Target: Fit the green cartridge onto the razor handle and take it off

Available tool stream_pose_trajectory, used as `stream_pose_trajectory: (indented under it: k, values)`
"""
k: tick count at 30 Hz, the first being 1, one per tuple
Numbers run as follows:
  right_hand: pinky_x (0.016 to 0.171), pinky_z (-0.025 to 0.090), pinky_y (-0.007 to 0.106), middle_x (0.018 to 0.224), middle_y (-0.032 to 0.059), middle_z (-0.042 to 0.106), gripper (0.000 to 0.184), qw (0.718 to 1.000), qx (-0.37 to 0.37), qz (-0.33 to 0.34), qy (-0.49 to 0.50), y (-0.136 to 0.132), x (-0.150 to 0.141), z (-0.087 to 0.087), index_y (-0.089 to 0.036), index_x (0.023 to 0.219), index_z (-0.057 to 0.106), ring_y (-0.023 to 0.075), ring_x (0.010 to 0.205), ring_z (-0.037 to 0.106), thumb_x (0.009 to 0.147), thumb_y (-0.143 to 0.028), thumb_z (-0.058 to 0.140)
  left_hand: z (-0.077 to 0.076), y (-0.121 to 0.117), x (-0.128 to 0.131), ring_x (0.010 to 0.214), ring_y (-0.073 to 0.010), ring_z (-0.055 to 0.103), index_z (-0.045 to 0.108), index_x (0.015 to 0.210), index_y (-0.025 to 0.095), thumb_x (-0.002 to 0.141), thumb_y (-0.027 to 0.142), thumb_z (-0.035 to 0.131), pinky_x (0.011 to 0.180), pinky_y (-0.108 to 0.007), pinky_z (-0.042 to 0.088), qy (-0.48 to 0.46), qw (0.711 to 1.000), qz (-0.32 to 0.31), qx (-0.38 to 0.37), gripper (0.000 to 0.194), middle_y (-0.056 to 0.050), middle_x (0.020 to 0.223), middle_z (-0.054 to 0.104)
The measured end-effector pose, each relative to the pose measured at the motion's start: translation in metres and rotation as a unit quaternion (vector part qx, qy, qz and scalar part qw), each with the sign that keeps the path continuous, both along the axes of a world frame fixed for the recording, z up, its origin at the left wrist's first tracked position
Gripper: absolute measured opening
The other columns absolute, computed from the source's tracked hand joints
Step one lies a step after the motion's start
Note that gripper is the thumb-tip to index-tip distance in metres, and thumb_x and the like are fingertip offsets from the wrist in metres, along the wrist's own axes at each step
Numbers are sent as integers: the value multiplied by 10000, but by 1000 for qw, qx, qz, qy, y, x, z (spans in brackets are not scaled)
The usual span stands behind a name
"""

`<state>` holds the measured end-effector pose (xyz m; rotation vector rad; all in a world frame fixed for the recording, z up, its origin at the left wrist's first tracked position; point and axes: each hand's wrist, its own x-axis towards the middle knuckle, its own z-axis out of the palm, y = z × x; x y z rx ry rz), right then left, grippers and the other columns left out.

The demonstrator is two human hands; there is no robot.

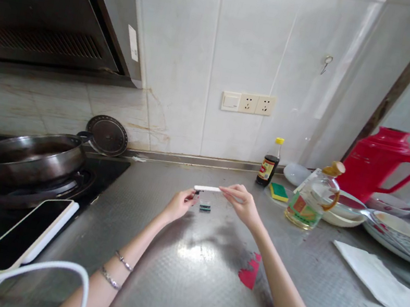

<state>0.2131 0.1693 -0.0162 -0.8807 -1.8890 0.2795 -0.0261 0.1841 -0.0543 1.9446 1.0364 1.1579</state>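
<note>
Above the metal counter, a thin white flat object [207, 189] is held level between my two hands; its exact kind I cannot make out. My left hand [179, 204] pinches near its left end, where a small dark piece shows by the fingertips. My right hand [240, 203] grips the right end between thumb and straightened fingers. Just below the white object, a small dark green and clear item [205, 207] lies on the counter, too small to name.
On the left are a phone [15, 241], a white cable [62, 266] and a pan [30, 157] on the stove. To the right stand a soy sauce bottle [269, 163], a sponge [278, 192], a glass bottle [310, 201], a red thermos [377, 165] and a white sheet [379, 277].
</note>
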Motion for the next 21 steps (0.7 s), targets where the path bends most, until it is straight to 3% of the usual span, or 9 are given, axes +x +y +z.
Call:
stream_pose_trajectory:
  k: [6,12,21]
  values:
    - [764,412,328,837,48,633,239,1000,-1,-28,0,4,12,0,-268,1000,690,198,828,530,833,-351,540,4,-1,-2,670,-122,558,599,876,129,752,192,566,679,-222,423,-10,1000,5,-13,143,-6,700,613]
    - [759,414,316,850,45,634,244,1000,1,-13,2,2,4,-1,-271,1019,682,192,835,534,841,-341,531,2,-3,4,690,-133,582,598,903,134,738,184,577,685,-228,430,-10,999,-20,-42,174,-16,734,635]
    - [771,409,328,847,46,629,246,1000,-4,-25,8,6,16,-1,-270,1023,681,195,833,535,834,-342,540,2,0,1,636,-122,565,576,880,131,732,197,585,665,-230,430,-30,998,-13,-45,162,8,647,592]
